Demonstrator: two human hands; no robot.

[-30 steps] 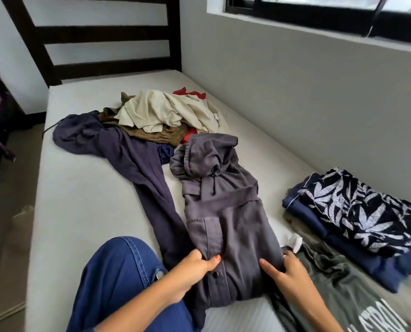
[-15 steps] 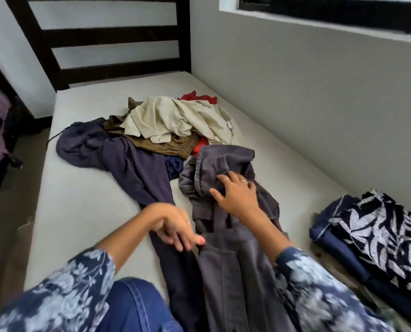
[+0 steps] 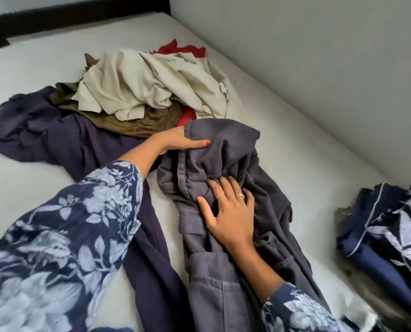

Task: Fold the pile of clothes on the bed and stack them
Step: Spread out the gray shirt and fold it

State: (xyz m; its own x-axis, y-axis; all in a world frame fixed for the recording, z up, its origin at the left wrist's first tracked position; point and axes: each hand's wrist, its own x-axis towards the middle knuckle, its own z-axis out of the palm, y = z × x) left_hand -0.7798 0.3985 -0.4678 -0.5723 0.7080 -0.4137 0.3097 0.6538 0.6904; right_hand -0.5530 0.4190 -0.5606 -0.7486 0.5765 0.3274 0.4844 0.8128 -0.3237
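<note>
On the bed (image 3: 283, 144), left hand (image 3: 180, 142) grips grey garment (image 3: 223, 149) top — right hand (image 3: 228, 209) presses flat; next, fold downward.

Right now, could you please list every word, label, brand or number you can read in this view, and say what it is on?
No readable text shows in the head view.
The small white tag at the edge of the beige garment is too small and blurred to read.
The grey garment under both hands and the leaf-print stack show no lettering.
</note>
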